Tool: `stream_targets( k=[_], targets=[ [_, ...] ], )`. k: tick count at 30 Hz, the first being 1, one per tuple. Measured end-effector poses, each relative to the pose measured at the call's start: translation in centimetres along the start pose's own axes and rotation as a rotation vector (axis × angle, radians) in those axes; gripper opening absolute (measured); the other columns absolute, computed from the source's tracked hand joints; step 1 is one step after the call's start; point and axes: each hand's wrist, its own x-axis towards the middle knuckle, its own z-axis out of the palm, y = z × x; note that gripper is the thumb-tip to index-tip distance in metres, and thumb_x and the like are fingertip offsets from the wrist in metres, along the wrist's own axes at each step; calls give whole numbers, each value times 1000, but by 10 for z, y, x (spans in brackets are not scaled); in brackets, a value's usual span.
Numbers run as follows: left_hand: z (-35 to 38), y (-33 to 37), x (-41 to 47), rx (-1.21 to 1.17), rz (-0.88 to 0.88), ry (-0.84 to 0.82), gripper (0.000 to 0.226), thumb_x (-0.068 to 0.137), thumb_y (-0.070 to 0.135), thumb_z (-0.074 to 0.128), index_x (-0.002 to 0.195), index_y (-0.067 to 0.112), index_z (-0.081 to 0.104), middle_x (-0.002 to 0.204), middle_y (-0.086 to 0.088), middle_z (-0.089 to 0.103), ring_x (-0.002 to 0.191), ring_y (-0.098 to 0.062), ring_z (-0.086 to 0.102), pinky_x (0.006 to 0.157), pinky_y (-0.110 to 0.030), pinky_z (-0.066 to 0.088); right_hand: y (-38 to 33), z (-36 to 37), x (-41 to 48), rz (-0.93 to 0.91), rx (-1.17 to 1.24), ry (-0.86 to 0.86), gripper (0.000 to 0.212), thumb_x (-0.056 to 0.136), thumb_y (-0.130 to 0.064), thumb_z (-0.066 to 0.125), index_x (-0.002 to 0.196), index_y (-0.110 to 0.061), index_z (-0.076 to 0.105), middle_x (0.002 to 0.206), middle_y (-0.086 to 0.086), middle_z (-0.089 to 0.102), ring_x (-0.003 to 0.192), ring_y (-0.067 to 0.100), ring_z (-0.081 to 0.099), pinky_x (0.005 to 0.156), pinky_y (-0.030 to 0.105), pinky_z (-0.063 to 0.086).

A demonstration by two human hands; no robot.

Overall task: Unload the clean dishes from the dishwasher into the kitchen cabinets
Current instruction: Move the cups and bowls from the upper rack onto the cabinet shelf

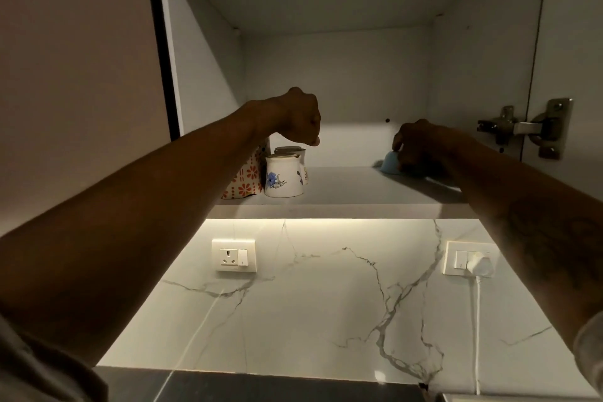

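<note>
From my remote feed, a light blue cup (390, 162) sits on the right side of the lowest shelf (342, 188) in an open wall cabinet (326, 81). My right hand (421, 148) covers it, fingers curled over its top and far side, holding it against the shelf; most of the cup is hidden under the hand.

On the left side of the same shelf stands a white mug with a blue flower (283, 178). A second mug (290, 151) is just behind it, and a red-patterned container (244, 181) touches or nearly touches its left side; I cannot tell what any of them hold. My left hand (293, 116) hovers above these mugs, fingers curled into a fist around nothing.

A metal door hinge (525, 127) is fixed to the cabinet's right wall. Below, the lit marble backsplash (326, 297) carries a wall socket (233, 254) and a white plug (479, 263) with a hanging cord (477, 336).
</note>
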Motion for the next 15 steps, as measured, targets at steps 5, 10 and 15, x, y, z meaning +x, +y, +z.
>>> stream_targets(
  k=[5, 10, 15],
  targets=[
    [-8, 16, -20, -26, 34, 79, 37, 93, 39, 69, 122, 17, 72, 123, -5, 68, 126, -23, 52, 103, -36, 48, 4, 3, -11, -21, 120, 23, 68, 80, -31, 81, 139, -13, 53, 139, 17, 52, 121, 36, 56, 103, 44, 50],
    [-11, 30, -39, -35, 30, 82, 43, 90, 44, 71, 125, 19, 70, 124, -6, 66, 127, -24, 50, 106, -43, 45, -11, 11, -35, -165, 206, 79, 90, 70, -58, 81, 146, -26, 46, 144, 11, 50, 134, 30, 46, 108, 40, 43],
    [-7, 51, -73, -48, 24, 71, 48, 87, 48, 73, 127, 22, 68, 125, -6, 63, 127, -26, 47, 106, -45, 44, -22, 18, -94, -310, 314, 140, 71, 85, -62, 67, 142, -23, 52, 136, 7, 60, 129, 26, 51, 107, 38, 43]
  ],
)
